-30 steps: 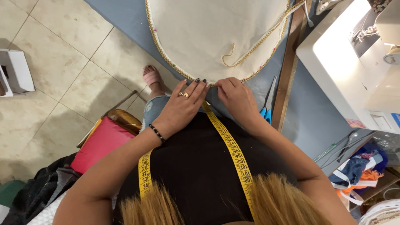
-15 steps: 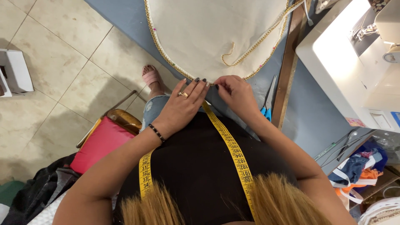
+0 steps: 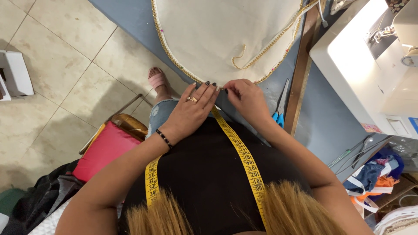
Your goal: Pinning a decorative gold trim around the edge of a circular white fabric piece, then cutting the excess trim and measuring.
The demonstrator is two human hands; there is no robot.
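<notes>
- At far left a white box (image 3: 15, 78) sits on the tiled floor (image 3: 65, 56), with a red cushioned seat (image 3: 104, 150) nearer our body.
- Our left hand (image 3: 191, 111) lies palm-down, fingers spread and nearly straight, fingertips pressing the near edge of the cream fabric (image 3: 226, 35).
- That fabric lies on the blue table (image 3: 130, 17), its curved edge bordered with gold trim (image 3: 174, 61), right in front of us.
- A yellow measuring tape (image 3: 244, 156) hangs round our neck.
- Our right hand (image 3: 246, 98) is curled, fingertips pinching the trim just beside the left hand.
- Blue-handled scissors (image 3: 278, 109) lie near the right wrist.
- A white sewing machine (image 3: 370, 65) stands far right.
</notes>
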